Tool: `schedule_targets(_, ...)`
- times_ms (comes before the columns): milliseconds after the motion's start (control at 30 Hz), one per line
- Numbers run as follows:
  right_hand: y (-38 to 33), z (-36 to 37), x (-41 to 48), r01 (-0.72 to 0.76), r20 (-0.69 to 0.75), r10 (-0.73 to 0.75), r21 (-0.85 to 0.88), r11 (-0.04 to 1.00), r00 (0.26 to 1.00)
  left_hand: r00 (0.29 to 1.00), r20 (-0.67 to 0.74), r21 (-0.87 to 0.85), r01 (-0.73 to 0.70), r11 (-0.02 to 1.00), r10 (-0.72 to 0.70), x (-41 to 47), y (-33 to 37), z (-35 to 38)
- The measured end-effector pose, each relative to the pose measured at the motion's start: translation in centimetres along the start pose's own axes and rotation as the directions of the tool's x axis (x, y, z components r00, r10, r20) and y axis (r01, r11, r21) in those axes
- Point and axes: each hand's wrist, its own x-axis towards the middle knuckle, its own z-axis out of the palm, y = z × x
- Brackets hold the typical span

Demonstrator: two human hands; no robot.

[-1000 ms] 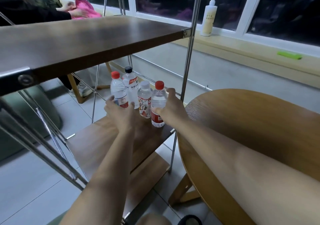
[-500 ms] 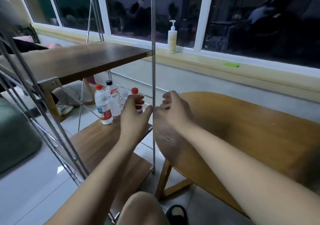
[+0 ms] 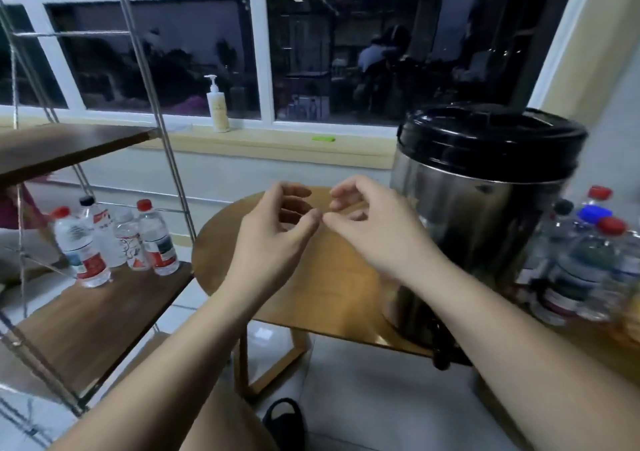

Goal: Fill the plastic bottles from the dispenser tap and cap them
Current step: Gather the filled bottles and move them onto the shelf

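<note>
Hands: my left hand (image 3: 277, 232) and right hand (image 3: 374, 235) hover over the round table (image 3: 332, 298), fingers loosely curled, holding nothing, thumb tips nearly meeting.
Bottles: four capped bottles (image 3: 116, 242) stand on the shelf (image 3: 86, 322), left; more bottles (image 3: 588, 263) far right.
Dispenser: steel dispenser (image 3: 485, 215), right on the table.

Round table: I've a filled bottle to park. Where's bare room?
The table is bare on its left half, between rim and dispenser. The shelf is bare in front of its four bottles. Right of the dispenser, a cluster of bottles stands packed.
</note>
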Motion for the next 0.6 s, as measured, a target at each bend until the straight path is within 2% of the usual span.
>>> schedule_targets(133,1.5,-7.1,-5.6,0.003,-0.075,-0.007,-0.045,0.999,0.997,0.988,0.138,-0.041,-0.06,0.997,0.065,-2.6,4.4,4.2)
schedule_targets(300,4.7,-14.6,-11.7,-0.021,-0.243,-0.004,-0.1,0.995,0.97,0.952,0.26,-0.102,-0.141,0.985,0.163,-6.0,9.3,10.7)
schedule_targets(467,10.2,-21.3,-15.1,-0.106,-0.404,0.03,-0.166,0.98,0.914,0.896,0.36,-0.158,-0.217,0.963,0.261,-7.5,13.3,17.6)
schedule_targets(600,16.0,-26.2,-16.8,-0.231,-0.55,0.073,-0.223,0.947,0.832,0.849,0.446,-0.123,-0.255,0.959,0.283,-7.2,15.2,24.0)
